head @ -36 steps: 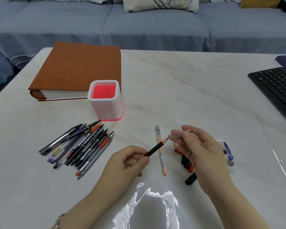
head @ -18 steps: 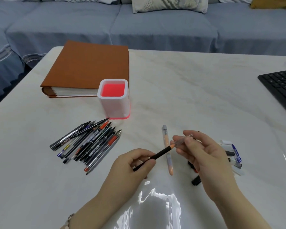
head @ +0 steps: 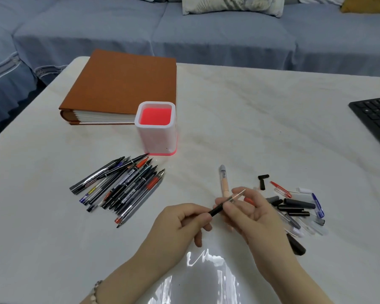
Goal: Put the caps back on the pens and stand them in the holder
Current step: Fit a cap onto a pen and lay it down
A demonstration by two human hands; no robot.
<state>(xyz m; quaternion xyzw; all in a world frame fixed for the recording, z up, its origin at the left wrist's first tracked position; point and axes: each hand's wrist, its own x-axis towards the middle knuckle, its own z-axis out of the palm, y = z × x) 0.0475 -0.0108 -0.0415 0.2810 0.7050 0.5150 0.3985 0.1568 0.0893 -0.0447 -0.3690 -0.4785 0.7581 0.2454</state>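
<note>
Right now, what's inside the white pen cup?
The white pen cup shows only its red inside; no pens stand in it. Its very bottom can't be seen from here.

Blue-grey sofa (head: 206,40) behind white marble table (head: 261,119).

Marble table (head: 261,119): album (head: 123,84), holder (head: 155,137), pens (head: 121,189), caps (head: 294,207), keyboard (head: 375,115).

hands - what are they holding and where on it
Left hand grips the black pen by its rear end; right hand pinches a clear cap over its tip.
</note>
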